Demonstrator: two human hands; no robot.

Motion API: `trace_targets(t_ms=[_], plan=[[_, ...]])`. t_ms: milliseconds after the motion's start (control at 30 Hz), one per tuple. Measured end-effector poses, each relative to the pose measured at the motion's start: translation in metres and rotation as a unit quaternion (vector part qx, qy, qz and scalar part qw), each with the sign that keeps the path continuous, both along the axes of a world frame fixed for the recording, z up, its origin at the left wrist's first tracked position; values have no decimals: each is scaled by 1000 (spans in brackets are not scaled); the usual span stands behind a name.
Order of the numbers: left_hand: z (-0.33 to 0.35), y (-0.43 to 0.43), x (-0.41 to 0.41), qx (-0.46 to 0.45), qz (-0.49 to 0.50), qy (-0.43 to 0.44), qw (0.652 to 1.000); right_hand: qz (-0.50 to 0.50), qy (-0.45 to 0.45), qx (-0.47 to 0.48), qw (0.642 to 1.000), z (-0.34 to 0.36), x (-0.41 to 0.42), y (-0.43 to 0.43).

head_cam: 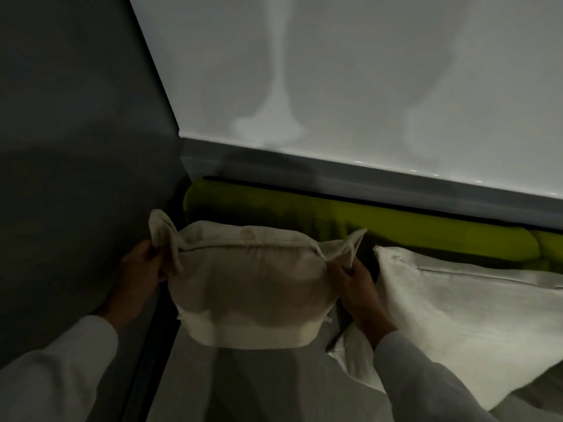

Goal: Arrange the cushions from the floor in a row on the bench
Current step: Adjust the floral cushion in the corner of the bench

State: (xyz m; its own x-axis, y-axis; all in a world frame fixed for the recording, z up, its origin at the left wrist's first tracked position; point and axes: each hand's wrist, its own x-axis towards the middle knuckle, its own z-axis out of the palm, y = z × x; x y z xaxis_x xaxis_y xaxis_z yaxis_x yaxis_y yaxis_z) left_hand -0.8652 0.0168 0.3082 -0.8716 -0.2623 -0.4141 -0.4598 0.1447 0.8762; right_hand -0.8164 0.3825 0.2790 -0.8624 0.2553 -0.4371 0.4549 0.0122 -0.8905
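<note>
From the head camera, two hands hold one cream cushion (249,287) in front of a long green bolster (411,236). The left hand (140,269) is closed on the cushion's top left corner, and its fingers pinch the floppy cloth ear that sticks up there. The right hand (356,284) is closed on the top right corner in the same way, with the thumb on the front of the cloth and the other fingers hidden behind it. Both arms wear white sleeves (61,376). The cushion is puffy and stands up, with its top edge just below the green bolster and its bottom edge on the grey bench seat (243,385). A second cushion (457,315), paler and shiny, lies to the right of the held one, below the bolster, and it leans flat. The right hand sits between the two cushions. Above the bolster there is a grey ledge (365,181) and a white wall (365,71). A dark grey wall (76,117) is to the left of the bolster. The light is dim.
</note>
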Motion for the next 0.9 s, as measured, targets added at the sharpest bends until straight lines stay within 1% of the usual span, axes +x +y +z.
trace_targets(t_ms=[67,133,167,200,233,300,400,467,533,633,733,833,900], plan=[[7,2,-2,-54,-7,10,998,-1,2,63,998,4,-6,3],[12,2,-8,-102,-2,28,994,-5,13,104,994,8,-12,4],[12,3,-12,-105,9,29,994,-9,18,122,992,8,-13,4],[13,4,-16,-86,19,15,996,-12,18,136,991,7,-14,4],[12,6,-18,-47,28,-9,998,-13,11,138,990,4,-13,5],[4,8,-19,29,24,-57,998,-10,-17,101,995,-6,-8,5],[-16,2,-4,68,-7,-74,995,-11,-59,13,998,-16,7,6],[-28,-3,12,53,-33,-81,995,-12,-88,-55,995,-20,20,7],[-38,-3,25,9,-83,-92,992,-1,-98,-95,991,-27,31,10],[-46,0,34,-31,-130,-106,985,35,-104,-107,988,-38,42,10],[-52,0,41,-33,-175,-116,977,80,-133,-114,981,-57,49,6],[-66,2,51,-22,-186,-147,971,110,-176,-79,975,-79,55,1],[-78,4,55,-36,-174,-154,972,110,-173,-75,976,-86,53,-3]])
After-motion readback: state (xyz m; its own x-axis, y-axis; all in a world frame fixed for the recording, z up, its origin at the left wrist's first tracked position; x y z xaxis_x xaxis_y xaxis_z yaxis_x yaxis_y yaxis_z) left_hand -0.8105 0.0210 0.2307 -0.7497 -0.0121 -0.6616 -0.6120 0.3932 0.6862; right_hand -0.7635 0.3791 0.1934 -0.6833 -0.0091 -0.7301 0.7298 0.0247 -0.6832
